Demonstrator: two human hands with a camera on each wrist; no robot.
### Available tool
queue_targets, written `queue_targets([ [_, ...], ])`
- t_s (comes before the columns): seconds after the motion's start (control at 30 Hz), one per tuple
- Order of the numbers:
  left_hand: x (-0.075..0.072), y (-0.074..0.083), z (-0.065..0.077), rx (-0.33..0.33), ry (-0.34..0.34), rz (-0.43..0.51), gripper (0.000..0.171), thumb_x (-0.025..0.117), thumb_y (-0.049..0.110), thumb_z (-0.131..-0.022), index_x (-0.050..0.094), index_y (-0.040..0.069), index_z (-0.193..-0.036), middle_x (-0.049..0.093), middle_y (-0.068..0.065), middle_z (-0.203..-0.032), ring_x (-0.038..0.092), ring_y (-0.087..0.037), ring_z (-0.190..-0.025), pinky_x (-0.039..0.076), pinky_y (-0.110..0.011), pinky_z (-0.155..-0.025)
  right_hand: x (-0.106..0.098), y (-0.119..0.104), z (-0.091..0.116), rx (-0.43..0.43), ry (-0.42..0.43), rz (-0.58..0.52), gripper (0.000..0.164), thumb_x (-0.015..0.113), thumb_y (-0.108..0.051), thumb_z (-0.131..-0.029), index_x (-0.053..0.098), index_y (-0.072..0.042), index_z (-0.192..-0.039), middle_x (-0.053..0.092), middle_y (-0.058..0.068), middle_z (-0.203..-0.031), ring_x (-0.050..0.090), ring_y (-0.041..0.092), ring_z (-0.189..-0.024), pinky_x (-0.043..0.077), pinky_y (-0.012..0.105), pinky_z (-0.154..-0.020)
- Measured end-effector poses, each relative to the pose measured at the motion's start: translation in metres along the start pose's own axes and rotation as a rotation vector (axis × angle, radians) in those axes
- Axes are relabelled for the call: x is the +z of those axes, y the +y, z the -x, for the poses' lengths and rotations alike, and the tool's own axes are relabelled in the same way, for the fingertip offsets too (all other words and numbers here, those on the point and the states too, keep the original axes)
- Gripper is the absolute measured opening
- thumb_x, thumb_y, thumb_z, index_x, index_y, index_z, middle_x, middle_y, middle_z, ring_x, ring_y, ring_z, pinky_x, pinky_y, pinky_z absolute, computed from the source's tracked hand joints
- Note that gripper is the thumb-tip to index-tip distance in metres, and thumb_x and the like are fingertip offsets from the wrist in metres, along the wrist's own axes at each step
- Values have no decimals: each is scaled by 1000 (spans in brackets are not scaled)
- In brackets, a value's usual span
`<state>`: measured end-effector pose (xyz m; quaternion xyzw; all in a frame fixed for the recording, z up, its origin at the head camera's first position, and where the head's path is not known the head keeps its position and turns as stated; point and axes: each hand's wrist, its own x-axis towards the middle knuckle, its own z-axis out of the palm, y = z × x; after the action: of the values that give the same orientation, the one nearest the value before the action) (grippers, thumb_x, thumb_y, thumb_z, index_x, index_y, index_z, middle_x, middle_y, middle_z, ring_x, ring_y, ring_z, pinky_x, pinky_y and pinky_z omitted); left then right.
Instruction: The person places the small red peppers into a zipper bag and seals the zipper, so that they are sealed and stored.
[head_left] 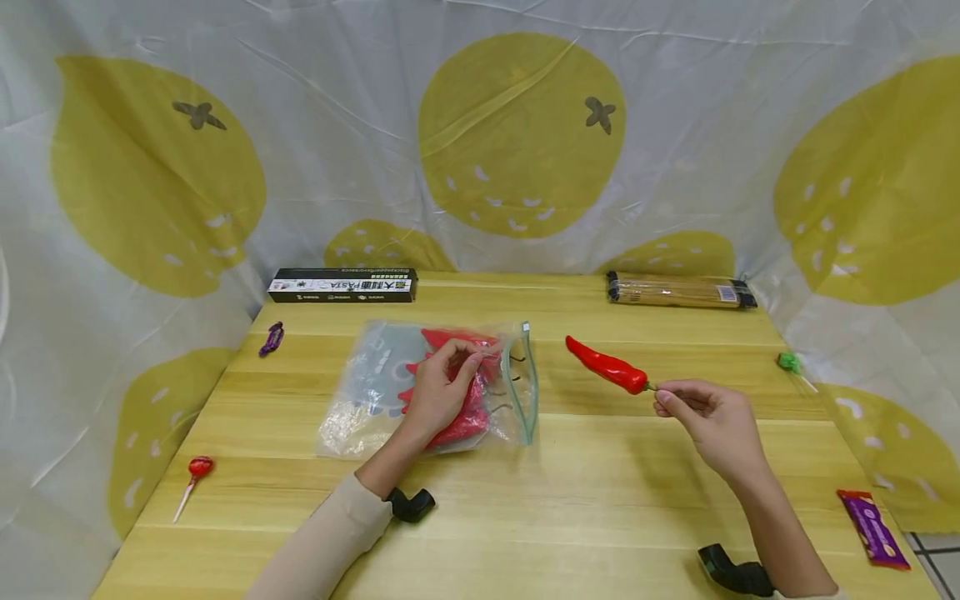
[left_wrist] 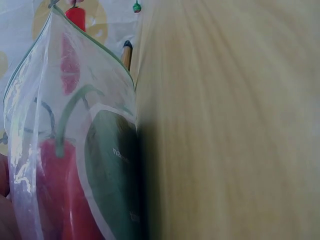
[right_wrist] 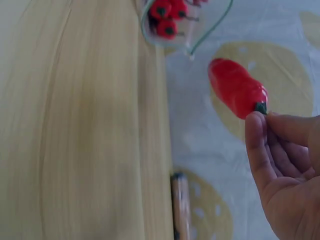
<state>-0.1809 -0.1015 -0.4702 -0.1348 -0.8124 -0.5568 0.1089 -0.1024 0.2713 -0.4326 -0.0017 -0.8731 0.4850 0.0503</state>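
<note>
A red chili pepper [head_left: 611, 368] hangs in the air right of the bag, its tip toward the bag's mouth. My right hand [head_left: 708, 419] pinches it by the green stem between thumb and fingers; the right wrist view shows the same pepper [right_wrist: 236, 87] and grip. The clear zip bag [head_left: 375, 375] lies on the table with several red peppers [head_left: 465, 421] inside. Its green-edged mouth [left_wrist: 107, 47] gapes in the left wrist view, facing right in the head view. My left hand [head_left: 442, 392] pinches the bag's upper film near the mouth, over the peppers.
At the back of the wooden table [head_left: 570, 517] lie a black pasta box [head_left: 341, 286] and a spaghetti pack [head_left: 678, 291]. A purple candy [head_left: 272, 339] and red lollipop [head_left: 197, 479] lie left; a green lollipop [head_left: 790, 362] and purple wrapped bar [head_left: 873, 529] lie right.
</note>
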Motion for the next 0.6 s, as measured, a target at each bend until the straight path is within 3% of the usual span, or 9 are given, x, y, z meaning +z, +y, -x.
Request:
queue_targets([
  [0.07,0,3,-1,0,3,5,14,62,29,-96,65,17,-104,73,3,-104,67,-13,-101,53,-27,-88,14,-7,-6,-37,-58,-29,24,64,-31,-94,72,-11,-106,74,12,-93,72,16,-81,57,21,-72],
  [0.17,-2,19,2,-11,6,6,13,62,20,-96,65,11,-105,73,-2,-105,68,-17,-102,54,-32,-90,33,-19,-13,-54,-144,-90,22,64,-29,-94,72,-12,-105,74,15,-94,72,26,-85,59,30,-76],
  [0.3,-3,19,2,-10,-4,0,16,62,29,-96,64,17,-105,72,3,-103,66,-14,-94,54,-28,-83,59,-29,-24,-64,-213,-191,22,66,-26,-93,72,-8,-104,73,18,-93,70,36,-87,59,40,-79],
  [0.4,-1,5,0,-3,-9,-3,17,61,40,-94,63,26,-104,71,11,-104,63,-9,-96,54,-26,-85,77,-32,-32,-63,-235,-265,20,68,-25,-92,72,-9,-102,72,20,-93,69,41,-87,58,44,-80],
  [0.5,-3,6,-1,3,-10,-13,16,60,40,-95,63,27,-104,71,13,-106,63,-7,-104,52,-30,-94,92,-40,-40,-56,-260,-310,19,68,-24,-91,72,-8,-102,72,19,-94,67,44,-90,57,46,-81],
  [0.6,-4,7,-1,21,2,-44,15,60,38,-95,63,26,-103,71,12,-103,63,-8,-97,53,-30,-88,105,-45,-48,-52,-276,-340,24,68,-22,-91,71,-3,-105,72,18,-95,67,45,-90,57,47,-81],
])
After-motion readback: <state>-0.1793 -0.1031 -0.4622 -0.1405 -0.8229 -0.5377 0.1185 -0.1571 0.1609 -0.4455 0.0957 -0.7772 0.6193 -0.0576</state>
